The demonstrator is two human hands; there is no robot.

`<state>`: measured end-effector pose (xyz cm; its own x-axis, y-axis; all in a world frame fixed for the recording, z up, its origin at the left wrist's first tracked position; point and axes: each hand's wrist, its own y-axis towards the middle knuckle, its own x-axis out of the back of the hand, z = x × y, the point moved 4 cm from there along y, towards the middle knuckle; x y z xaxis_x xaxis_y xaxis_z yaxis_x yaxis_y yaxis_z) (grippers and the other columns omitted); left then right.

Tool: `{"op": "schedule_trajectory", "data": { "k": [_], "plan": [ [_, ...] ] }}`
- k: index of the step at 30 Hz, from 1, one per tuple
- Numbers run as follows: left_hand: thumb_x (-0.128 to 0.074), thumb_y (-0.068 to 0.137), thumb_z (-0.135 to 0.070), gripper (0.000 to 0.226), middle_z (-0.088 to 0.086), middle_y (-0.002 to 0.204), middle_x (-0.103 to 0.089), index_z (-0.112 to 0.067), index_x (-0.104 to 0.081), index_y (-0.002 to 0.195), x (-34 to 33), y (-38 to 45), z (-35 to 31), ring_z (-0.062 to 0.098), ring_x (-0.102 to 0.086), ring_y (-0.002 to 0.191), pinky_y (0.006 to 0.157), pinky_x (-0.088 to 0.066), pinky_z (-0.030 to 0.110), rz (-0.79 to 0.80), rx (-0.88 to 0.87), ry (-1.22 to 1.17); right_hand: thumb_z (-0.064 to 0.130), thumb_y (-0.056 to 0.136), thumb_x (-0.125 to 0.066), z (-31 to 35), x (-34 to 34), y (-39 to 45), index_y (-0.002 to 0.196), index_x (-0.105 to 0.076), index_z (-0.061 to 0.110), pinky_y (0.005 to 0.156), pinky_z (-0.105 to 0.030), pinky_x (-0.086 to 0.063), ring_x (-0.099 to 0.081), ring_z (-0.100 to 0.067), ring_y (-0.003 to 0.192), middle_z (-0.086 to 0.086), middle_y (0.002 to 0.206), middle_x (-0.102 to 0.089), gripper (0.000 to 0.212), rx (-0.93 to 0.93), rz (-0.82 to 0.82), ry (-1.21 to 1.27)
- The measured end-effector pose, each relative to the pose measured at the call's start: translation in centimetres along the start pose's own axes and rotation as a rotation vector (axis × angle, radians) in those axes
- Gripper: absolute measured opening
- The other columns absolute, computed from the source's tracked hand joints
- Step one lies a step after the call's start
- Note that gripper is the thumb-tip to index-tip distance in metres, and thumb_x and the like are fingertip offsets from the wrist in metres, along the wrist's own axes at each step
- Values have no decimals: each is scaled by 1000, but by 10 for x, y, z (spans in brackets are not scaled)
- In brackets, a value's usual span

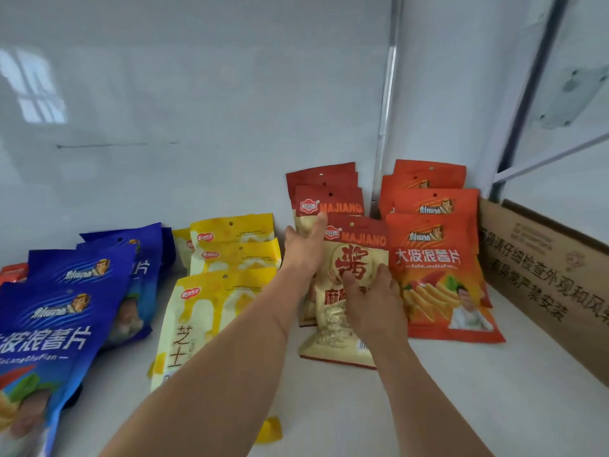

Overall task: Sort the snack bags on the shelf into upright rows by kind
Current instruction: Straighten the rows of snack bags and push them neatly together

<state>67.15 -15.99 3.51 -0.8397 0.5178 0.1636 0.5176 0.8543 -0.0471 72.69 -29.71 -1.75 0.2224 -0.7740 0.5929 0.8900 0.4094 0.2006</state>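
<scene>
The front MAJIANG bag point(346, 291) could tip over and fall flat toward the bottom of the frame. It is soft and puffy, and its bottom edge sits on the smooth white shelf point(461, 407), so it may slide out if the hands let go too fast. It could also bump the orange chip bags point(438, 275) just to its right, because their edges touch, and that row might lean or topple. The bag is right of the middle of the frame. Its long side runs up and down. Its top, with the little hang hole, points to the back wall and leans that way a bit, and its printed face looks at the camera. The right hand point(372, 291) has its fingers curled on the front of the bag and is holding it. The left hand point(306, 245) is spread, with straight fingers pressed on the MAJIANG bags behind point(326, 192), near their tops, as if to keep them standing. If that hand pushes too hard, the back bags may fold or slip sideways. The yellow bags point(227, 258) are in the middle and the blue bags point(75, 291) are on the left; the front ones there lean low and look easy to knock. A cardboard box point(543, 275) stands at the right edge.
</scene>
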Motion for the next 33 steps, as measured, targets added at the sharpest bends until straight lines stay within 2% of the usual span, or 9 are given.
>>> {"op": "schedule_trajectory", "data": {
  "k": [2,4,8,10,11,17,25,28,33],
  "plan": [
    [-43,89,-78,102,8,166,-26,-19,-6,163,-8,7,6,32,-27,151,121,-25,50,-31,58,-34,60,94,-48,-3,-3,6,148,-26,18,98,-48,-47,-50,-36,124,-13,139,-47,72,40,36,19],
    [-39,88,-80,98,8,160,-37,-19,-16,161,-11,10,7,33,-36,146,119,-30,51,-77,79,-45,57,95,-49,-2,-3,14,150,-22,20,96,-45,-48,-51,-32,124,-9,142,-45,72,88,63,18],
    [-41,81,-86,85,2,114,-74,-20,-60,132,-7,20,14,24,-71,105,95,-56,46,-115,74,-111,56,96,-49,-1,-1,27,155,-11,19,103,-44,-44,-44,-28,134,-5,152,-35,80,148,118,30],
    [-42,89,-78,68,1,96,-80,-22,-71,114,-9,20,16,22,-76,89,83,-60,39,-71,76,-160,57,96,-50,-2,-1,30,157,-4,18,107,-43,-41,-40,-26,139,-4,157,-29,86,154,146,52],
    [-42,92,-75,65,2,93,-80,-21,-73,111,-10,21,17,23,-77,87,83,-61,40,-37,84,-176,57,95,-51,-3,-1,31,158,-1,18,109,-43,-40,-38,-25,140,-4,159,-28,90,146,158,76],
    [-42,89,-78,70,8,99,-80,-20,-76,110,-14,25,19,27,-77,95,99,-55,49,66,86,-197,58,92,-56,-3,-2,33,158,3,20,108,-43,-44,-42,-23,139,-2,157,-33,97,129,178,129],
    [-36,83,-88,81,7,105,-79,-23,-76,113,-15,22,21,28,-74,104,106,-50,51,146,125,-190,62,88,-57,-2,5,24,157,-1,24,108,-49,-44,-42,-24,138,-1,157,-34,96,145,186,127],
    [-35,85,-86,81,8,104,-79,-21,-74,115,-12,21,23,27,-75,102,104,-52,48,145,153,-195,63,88,-57,-4,6,21,157,0,24,108,-50,-44,-42,-24,138,0,157,-33,97,139,219,113],
    [-36,88,-82,75,6,93,-80,-18,-72,108,-13,25,24,24,-75,90,89,-57,40,58,194,-156,62,86,-61,-3,4,21,154,-2,32,104,-52,-47,-48,-23,133,2,151,-39,95,106,251,118]
  ]
}}
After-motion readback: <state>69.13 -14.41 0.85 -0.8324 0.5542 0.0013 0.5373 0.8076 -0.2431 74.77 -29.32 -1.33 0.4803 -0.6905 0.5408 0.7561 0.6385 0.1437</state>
